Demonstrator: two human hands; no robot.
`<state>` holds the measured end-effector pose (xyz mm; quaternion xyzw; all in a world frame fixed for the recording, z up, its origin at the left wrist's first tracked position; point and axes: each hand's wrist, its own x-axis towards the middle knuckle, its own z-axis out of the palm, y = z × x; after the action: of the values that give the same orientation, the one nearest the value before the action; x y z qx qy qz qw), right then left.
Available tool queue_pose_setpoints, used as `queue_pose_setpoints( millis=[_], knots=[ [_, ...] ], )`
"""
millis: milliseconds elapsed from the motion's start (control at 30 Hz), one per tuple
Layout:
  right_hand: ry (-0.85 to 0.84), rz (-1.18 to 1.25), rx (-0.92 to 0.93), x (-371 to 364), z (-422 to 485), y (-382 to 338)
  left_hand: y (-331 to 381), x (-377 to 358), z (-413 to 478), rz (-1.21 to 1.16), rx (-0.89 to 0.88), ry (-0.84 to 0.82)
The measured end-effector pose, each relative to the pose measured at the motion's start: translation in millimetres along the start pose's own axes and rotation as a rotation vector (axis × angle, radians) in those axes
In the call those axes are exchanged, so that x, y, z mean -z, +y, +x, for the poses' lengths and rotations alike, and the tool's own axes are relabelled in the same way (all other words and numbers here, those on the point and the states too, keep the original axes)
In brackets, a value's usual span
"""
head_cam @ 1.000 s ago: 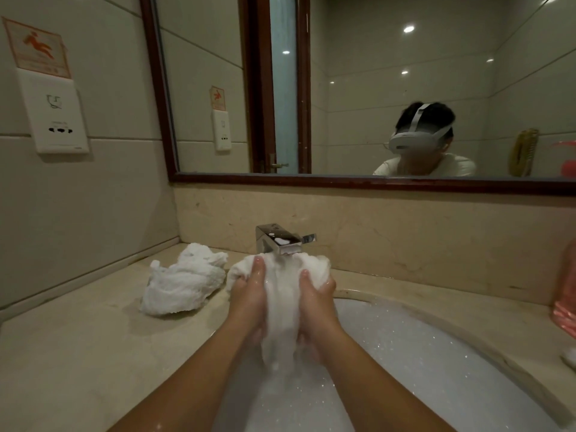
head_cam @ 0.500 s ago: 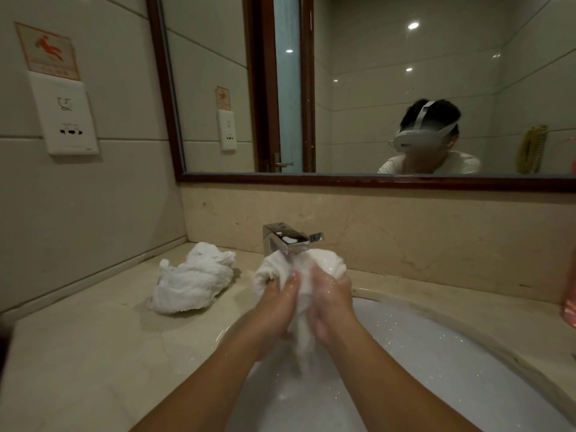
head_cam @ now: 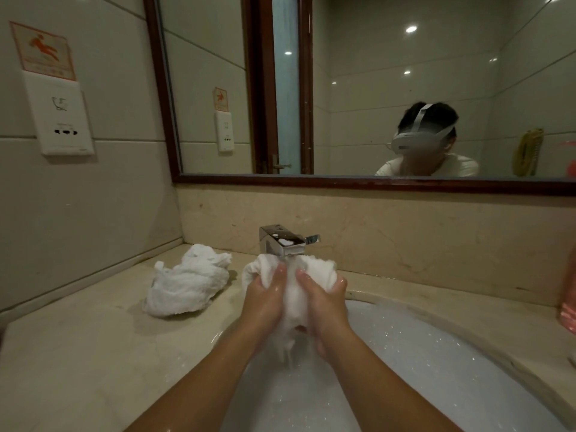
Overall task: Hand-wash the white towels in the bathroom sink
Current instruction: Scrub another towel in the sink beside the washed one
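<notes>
A wet white towel (head_cam: 294, 294) is bunched between both my hands, just under the chrome faucet (head_cam: 283, 241) and above the sink basin (head_cam: 442, 363). My left hand (head_cam: 265, 304) grips its left side with curled fingers. My right hand (head_cam: 327, 310) grips the right side, thumb pressed into the cloth. Water drips from the towel's lower end into the foamy water in the basin. A second white towel (head_cam: 188, 282) lies crumpled on the counter to the left of the sink.
The beige stone counter (head_cam: 78, 353) runs left to the tiled wall, which carries a white socket plate (head_cam: 59, 116). A framed mirror (head_cam: 374, 88) hangs above the backsplash. Something pink (head_cam: 568, 310) stands at the right edge of the counter.
My hands have kneaded the towel, shifting their grip and squeezing it together under the faucet. The camera view has shifted slightly. The towel on the counter has not moved.
</notes>
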<state>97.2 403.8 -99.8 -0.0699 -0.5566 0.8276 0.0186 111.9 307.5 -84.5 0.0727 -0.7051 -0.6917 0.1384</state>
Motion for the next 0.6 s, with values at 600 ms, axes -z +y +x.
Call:
queue_pose_setpoints(
  millis=[600],
  knots=[
    [0.190, -0.219, 0.042, 1, 14, 5, -7, 5, 10, 0.485, 0.039, 0.005]
  ],
)
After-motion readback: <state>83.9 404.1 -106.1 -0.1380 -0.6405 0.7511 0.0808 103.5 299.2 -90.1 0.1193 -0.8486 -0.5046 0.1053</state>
